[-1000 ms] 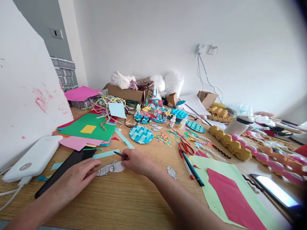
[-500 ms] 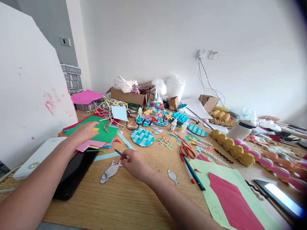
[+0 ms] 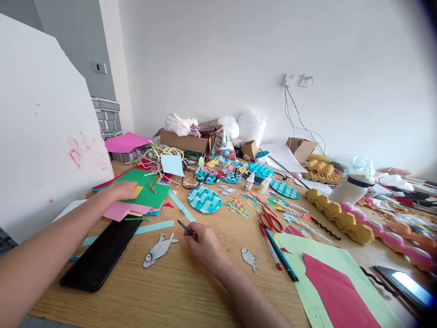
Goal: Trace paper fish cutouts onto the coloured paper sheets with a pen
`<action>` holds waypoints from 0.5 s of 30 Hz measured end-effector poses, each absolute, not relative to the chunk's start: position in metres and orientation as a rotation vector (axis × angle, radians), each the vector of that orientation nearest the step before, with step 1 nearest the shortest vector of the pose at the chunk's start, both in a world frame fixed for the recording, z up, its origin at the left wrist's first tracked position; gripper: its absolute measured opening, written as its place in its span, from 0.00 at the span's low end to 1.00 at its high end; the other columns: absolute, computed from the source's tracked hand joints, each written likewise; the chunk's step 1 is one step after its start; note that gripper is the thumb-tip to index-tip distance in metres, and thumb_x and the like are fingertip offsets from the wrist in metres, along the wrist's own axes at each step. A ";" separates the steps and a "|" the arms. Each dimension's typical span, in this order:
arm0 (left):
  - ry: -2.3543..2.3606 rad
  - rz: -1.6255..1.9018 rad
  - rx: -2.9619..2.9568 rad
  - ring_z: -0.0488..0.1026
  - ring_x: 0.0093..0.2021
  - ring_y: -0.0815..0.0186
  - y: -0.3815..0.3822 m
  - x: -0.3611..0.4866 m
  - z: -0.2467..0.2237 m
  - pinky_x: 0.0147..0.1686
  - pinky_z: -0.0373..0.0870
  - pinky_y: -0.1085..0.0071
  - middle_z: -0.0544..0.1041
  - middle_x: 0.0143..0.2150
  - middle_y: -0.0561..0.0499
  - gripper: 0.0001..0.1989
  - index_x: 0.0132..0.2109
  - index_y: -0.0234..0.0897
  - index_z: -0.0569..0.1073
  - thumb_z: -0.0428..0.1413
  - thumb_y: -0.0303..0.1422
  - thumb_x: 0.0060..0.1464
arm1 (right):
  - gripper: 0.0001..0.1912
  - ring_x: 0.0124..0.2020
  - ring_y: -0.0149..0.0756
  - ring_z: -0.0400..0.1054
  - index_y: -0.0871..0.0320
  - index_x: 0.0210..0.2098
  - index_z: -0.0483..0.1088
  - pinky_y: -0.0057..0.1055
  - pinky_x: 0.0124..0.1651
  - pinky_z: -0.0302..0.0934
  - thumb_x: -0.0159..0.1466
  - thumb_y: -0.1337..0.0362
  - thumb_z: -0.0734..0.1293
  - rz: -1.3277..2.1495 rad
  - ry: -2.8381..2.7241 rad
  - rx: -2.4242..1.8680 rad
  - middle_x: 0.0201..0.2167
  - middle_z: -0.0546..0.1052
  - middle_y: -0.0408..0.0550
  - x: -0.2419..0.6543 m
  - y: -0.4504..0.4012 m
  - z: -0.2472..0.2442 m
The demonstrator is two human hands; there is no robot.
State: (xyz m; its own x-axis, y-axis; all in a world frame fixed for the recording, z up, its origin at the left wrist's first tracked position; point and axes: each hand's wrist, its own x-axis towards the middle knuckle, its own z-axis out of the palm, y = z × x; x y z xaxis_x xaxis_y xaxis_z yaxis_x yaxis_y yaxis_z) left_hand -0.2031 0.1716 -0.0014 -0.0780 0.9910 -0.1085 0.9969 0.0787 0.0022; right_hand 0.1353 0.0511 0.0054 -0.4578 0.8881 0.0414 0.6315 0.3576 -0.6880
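Observation:
My left hand (image 3: 123, 191) is over the stack of coloured paper, its fingers bent together at a small yellow paper scrap (image 3: 138, 190) on the green sheet (image 3: 157, 195). My right hand (image 3: 204, 243) grips a dark pen (image 3: 186, 228), pointing up and left just above the table. To its left lies a grey paper fish cutout (image 3: 159, 251) with drawn details. A smaller fish cutout (image 3: 250, 259) lies to its right. Light blue paper strips (image 3: 155, 227) are beyond the larger fish. A black phone-like slab (image 3: 102, 257) sits under my left forearm.
Red scissors (image 3: 271, 222) and pencils (image 3: 282, 255) lie right of centre, beside pale green paper (image 3: 300, 273) with a red sheet on it. Farther back are a blue patterned disc (image 3: 205, 199), glue bottles (image 3: 249, 182) and a cardboard box (image 3: 184, 140). Egg-carton strips (image 3: 337, 216) run along the right.
My left hand has come down onto the green sheet at the yellow scrap. My right hand, still with the pen, has moved slightly right, away from the larger fish's tail. The view has shifted slightly.

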 end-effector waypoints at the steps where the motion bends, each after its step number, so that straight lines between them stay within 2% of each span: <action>1: 2.264 -0.157 2.058 0.71 0.45 0.60 0.172 -0.203 -0.001 0.42 0.71 0.58 0.69 0.51 0.45 0.16 0.52 0.35 0.67 0.53 0.36 0.59 | 0.07 0.27 0.29 0.63 0.60 0.30 0.72 0.22 0.29 0.53 0.58 0.73 0.62 0.844 -2.218 -1.323 0.27 0.73 0.43 0.135 0.051 0.004; 6: 2.313 -0.228 2.063 0.70 0.46 0.60 0.171 -0.201 -0.003 0.43 0.71 0.57 0.69 0.51 0.45 0.15 0.52 0.35 0.67 0.53 0.36 0.59 | 0.08 0.29 0.29 0.65 0.60 0.30 0.71 0.22 0.32 0.54 0.57 0.74 0.62 0.863 -2.183 -1.324 0.28 0.74 0.44 0.137 0.052 0.002; 15: 2.215 -0.107 2.174 0.70 0.46 0.59 0.161 -0.192 0.005 0.43 0.70 0.58 0.69 0.51 0.45 0.15 0.52 0.36 0.67 0.53 0.36 0.59 | 0.08 0.27 0.28 0.63 0.58 0.30 0.71 0.21 0.29 0.53 0.57 0.73 0.62 0.918 -2.145 -1.350 0.25 0.73 0.42 0.134 0.053 0.005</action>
State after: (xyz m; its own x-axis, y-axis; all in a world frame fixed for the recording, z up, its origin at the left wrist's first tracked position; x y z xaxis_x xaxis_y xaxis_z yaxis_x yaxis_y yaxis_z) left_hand -0.1918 0.1608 0.0052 -0.0197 0.9970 -0.0743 0.9996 0.0180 -0.0237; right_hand 0.1337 0.0534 0.0045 -0.4252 0.9049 0.0193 0.6110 0.3027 -0.7314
